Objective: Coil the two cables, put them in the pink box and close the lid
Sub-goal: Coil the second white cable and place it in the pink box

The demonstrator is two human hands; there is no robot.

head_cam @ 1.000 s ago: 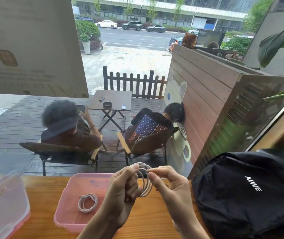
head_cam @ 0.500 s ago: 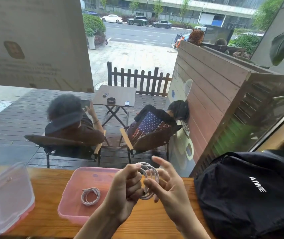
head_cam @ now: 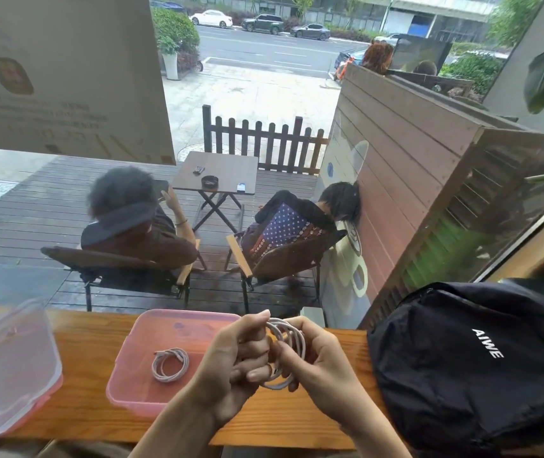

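An open pink box [head_cam: 122,385] rests on the wooden counter, and one coiled white cable [head_cam: 169,364] lies flat inside it. Just right of the box, above the counter, I hold a second white cable [head_cam: 292,340] wound into several loops. My left hand [head_cam: 231,365] pinches the left side of that coil. My right hand [head_cam: 320,361] curls around its right side, thumb pressed at the middle. The clear lid [head_cam: 6,368] with a pink rim lies at the far left of the counter, apart from the box.
A black backpack [head_cam: 475,358] fills the right end of the wooden counter [head_cam: 92,421]. A window runs along the far edge of the counter. Beyond the glass, two people sit on chairs on a deck.
My right hand's fingers, spread half a second ago, have folded around the coil. Both hands have drawn close together with the cable between them. The box, lid and first cable stay put.
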